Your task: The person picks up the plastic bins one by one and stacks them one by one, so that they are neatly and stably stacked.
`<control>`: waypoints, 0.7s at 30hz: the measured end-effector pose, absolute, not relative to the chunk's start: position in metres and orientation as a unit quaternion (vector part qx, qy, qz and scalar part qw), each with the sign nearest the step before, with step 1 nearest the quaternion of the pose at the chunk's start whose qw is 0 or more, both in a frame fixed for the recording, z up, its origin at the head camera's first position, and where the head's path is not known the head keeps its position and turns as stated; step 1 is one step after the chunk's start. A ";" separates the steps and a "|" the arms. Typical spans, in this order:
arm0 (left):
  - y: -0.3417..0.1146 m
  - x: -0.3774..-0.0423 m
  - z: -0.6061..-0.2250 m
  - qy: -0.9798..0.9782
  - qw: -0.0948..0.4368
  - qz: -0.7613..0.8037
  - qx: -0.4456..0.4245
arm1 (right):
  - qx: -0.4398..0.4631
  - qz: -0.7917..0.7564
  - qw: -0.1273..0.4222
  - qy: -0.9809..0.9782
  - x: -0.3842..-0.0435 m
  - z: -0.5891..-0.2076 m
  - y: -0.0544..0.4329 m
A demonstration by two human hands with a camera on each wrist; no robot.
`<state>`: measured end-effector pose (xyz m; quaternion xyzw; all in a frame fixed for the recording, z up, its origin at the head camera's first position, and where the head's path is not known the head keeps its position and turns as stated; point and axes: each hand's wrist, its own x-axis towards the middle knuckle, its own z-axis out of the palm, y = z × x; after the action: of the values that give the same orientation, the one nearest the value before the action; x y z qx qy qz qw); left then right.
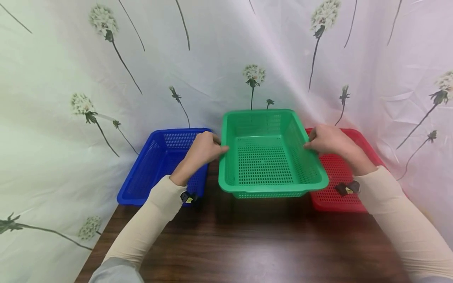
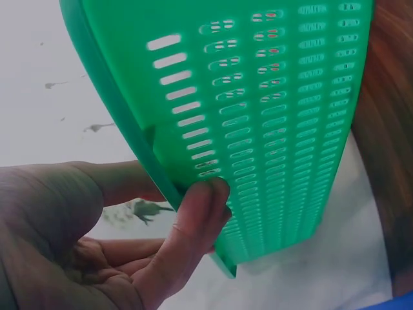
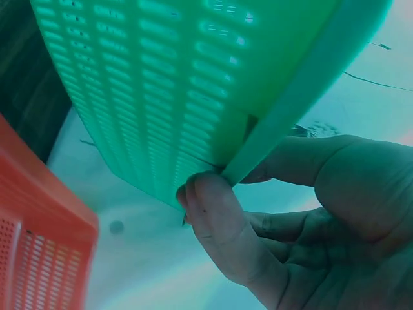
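A green plastic basket (image 1: 263,161) with slotted sides hangs above the table, held level between both hands. My left hand (image 1: 204,147) pinches its left rim, the thumb on top and the fingers curled under the lip, as the left wrist view shows on the basket wall (image 2: 277,129). On the opposite side, my right hand (image 1: 329,141) grips the right rim the same way; the right wrist view has its fingertips (image 3: 210,194) beneath the lip. Nothing lies inside the green basket.
To the left a blue basket (image 1: 138,173) stands on the dark wooden table (image 1: 247,243). A red basket (image 1: 339,173) stands to the right, partly hidden behind the right hand and the green basket. Behind them hangs a white curtain (image 1: 219,59) with dandelion prints.
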<state>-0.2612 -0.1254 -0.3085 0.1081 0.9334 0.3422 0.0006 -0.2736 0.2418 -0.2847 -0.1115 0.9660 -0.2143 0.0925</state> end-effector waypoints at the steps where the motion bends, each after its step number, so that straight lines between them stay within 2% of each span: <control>1: -0.124 -0.261 -0.306 0.933 -0.001 0.343 0.109 | -0.114 -0.209 0.092 0.967 -0.274 -0.282 0.244; 5: -0.116 -0.258 -0.297 0.928 -0.006 0.355 0.112 | -0.120 -0.178 0.080 0.973 -0.275 -0.271 0.254; 13: -0.093 -0.259 -0.280 0.909 0.004 0.401 0.112 | -0.122 -0.213 0.073 0.967 -0.277 -0.259 0.281; 21: -0.070 -0.270 -0.277 0.839 0.073 0.535 0.072 | -0.120 -0.183 0.042 0.975 -0.278 -0.254 0.316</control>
<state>-0.2697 -0.0703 -0.2773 0.0716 0.8385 0.5352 0.0727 -0.2778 0.3164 -0.2542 -0.1199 0.9749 -0.1829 0.0423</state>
